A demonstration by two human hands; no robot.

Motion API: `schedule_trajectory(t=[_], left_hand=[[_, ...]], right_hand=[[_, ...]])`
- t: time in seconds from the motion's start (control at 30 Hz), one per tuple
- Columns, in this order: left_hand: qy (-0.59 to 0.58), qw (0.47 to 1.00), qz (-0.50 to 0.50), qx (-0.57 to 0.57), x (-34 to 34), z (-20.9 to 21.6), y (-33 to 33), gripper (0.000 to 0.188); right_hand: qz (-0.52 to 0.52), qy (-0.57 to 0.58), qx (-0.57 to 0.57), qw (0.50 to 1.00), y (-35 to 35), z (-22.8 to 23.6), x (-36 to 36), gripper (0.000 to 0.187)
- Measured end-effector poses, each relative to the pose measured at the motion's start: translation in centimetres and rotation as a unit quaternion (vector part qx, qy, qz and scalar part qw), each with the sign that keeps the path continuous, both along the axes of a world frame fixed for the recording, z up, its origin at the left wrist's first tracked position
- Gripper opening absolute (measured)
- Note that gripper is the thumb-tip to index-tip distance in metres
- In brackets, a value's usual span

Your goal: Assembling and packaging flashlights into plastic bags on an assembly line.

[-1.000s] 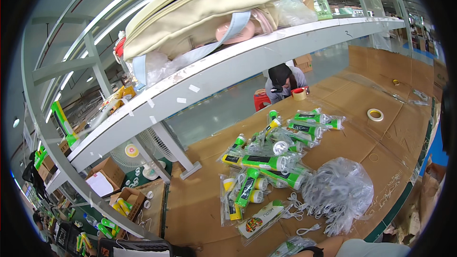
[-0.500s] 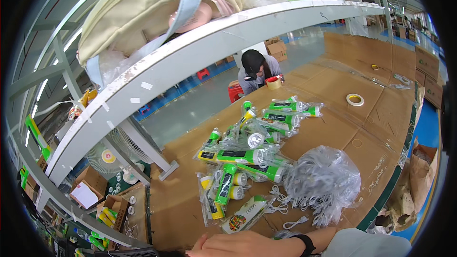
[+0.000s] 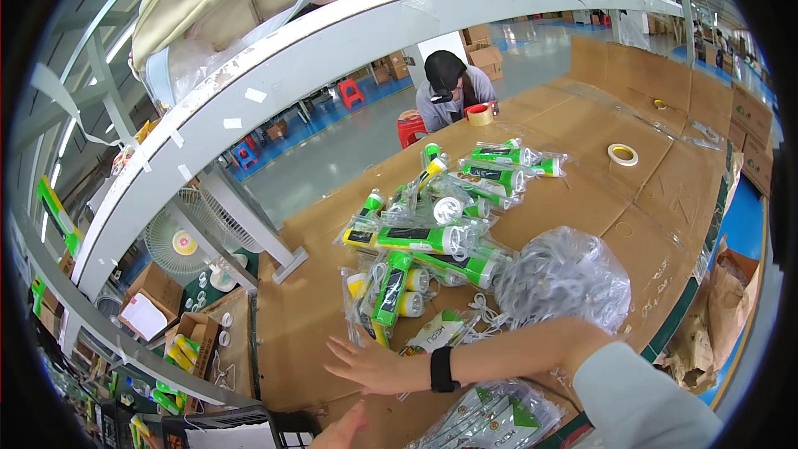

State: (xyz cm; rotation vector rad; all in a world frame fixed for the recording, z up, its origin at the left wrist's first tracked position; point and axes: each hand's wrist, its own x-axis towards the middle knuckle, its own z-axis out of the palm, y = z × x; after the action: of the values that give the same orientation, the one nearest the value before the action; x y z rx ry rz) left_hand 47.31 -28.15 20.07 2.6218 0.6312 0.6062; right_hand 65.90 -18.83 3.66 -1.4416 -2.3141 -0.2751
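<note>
My right hand (image 3: pixel 374 366) reaches leftward over the cardboard-covered table, its fingers spread and nothing in them. Below it my left hand (image 3: pixel 341 430) shows only partly at the lower edge, fingers stretched out, holding nothing that I can see. Just beyond the right hand lie a flat printed packet (image 3: pixel 435 333) and loose white cables (image 3: pixel 486 309). A pile of green, yellow and white flashlight-like tubes (image 3: pixel 420 239), many in clear bags, covers the middle. Under my right forearm is a stack of flat printed clear bags (image 3: pixel 497 420).
A clear bag of white cables (image 3: pixel 564 278) sits right of the pile. Tape rolls (image 3: pixel 622 155) lie farther back. A black crate (image 3: pixel 237 428) stands lower left. A grey shelf beam (image 3: pixel 332 21) crosses overhead. Across the table a person (image 3: pixel 453 91) bends forward.
My right hand has moved up and farther over the table, its fingers now spread. My left hand has come into view below it. The flat bag stack now shows under the forearm.
</note>
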Motion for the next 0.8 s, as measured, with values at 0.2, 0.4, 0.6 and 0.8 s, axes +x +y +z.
schedule_trajectory(t=[0.2, 0.4, 0.6, 0.8], left_hand=[[0.014, 1.000, 0.002, -0.027, -2.5, 0.3, 0.3, 0.065], [0.017, 0.998, -0.056, -0.010, -0.8, 0.4, 0.8, 0.067], [0.022, 1.000, -0.012, -0.012, -0.6, 0.0, 1.0, 0.066], [0.050, 0.998, 0.028, -0.035, -0.7, -0.4, 1.7, 0.064]], right_hand=[[0.268, -0.083, -0.151, 0.948, -1.6, -2.4, 7.9, 0.095], [0.190, -0.142, -0.073, 0.969, 1.1, -0.1, 9.9, 0.100], [0.098, -0.113, -0.081, 0.986, 4.9, -3.3, 7.6, 0.078], [0.044, -0.089, -0.101, 0.990, 7.2, -4.3, 11.4, 0.064]])
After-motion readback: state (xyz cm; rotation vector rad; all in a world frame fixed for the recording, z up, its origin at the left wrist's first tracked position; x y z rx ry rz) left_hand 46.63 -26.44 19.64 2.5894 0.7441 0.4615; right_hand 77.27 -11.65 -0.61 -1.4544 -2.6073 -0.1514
